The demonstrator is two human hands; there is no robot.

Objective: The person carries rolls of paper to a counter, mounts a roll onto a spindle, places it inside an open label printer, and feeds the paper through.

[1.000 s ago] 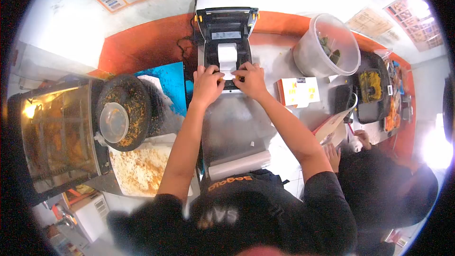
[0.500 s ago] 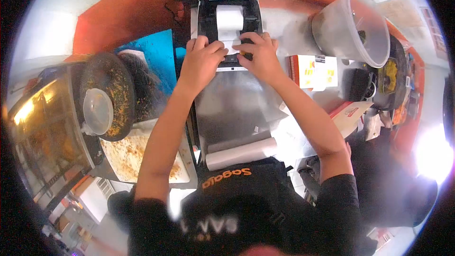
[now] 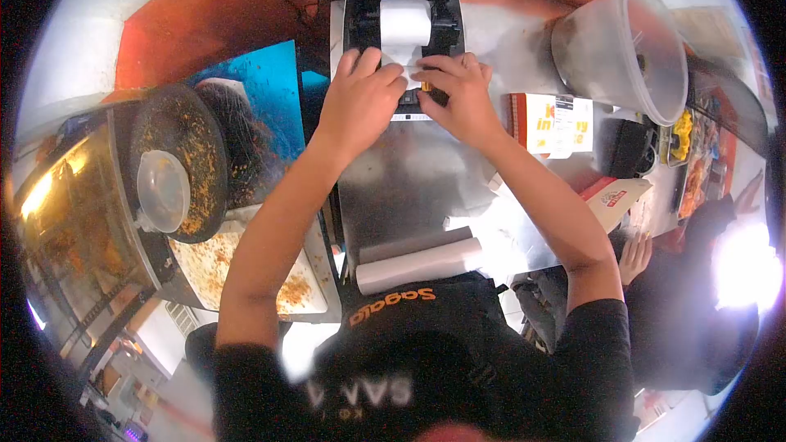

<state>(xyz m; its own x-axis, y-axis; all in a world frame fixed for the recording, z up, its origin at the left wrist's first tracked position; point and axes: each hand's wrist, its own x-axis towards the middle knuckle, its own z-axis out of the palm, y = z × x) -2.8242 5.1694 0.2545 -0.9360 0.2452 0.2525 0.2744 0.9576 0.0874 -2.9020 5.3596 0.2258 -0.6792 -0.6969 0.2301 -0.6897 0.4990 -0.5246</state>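
Observation:
A black label printer [image 3: 445, 37] stands at the far side of the steel counter with its lid raised, and a white paper roll [image 3: 405, 23] sits inside it. The roll's loose end, a paper strip, runs toward me over the printer's front edge. My left hand [image 3: 362, 105] is closed on the left side of this strip, its fingertips bunched at the edge. On the other side my right hand [image 3: 461, 98] pinches the strip, thumb below and fingers above. Small orange parts of the printer show beside the right thumb. The fingertips partly hide the paper.
A white-and-orange box [image 3: 553, 124] and a large clear tub [image 3: 622, 53] are at right. A wrap roll [image 3: 420, 265] lies along the near counter edge. Left are a crumb-covered dark pan [image 3: 182, 164] and a white tray [image 3: 315, 278]. Another person's hand [image 3: 635, 256] shows at right.
The view has shifted slightly. My hands stay at the printer's front on the paper strip, with the left hand a little higher. Another person's hand has come into sight at right.

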